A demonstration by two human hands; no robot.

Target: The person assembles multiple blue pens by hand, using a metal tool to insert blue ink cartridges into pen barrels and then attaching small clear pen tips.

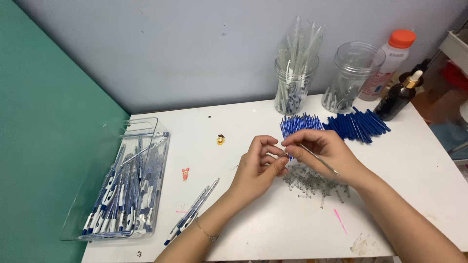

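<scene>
Over the middle of the white worktop (pixel 273 229), the left hand (pixel 256 168) and the right hand (pixel 324 151) meet fingertip to fingertip, both pinched closed. The right hand grips a thin pen refill (pixel 319 158) that slants down across its palm; what the left fingers pinch is too small to tell. Just beneath them lies a scatter of small metal springs (pixel 314 184). Behind sit a fan of blue refills (pixel 300 124) and a heap of dark blue pen parts (pixel 358 124). A clear plastic bin of finished blue-and-white pens (pixel 126 190) stands at the left edge.
</scene>
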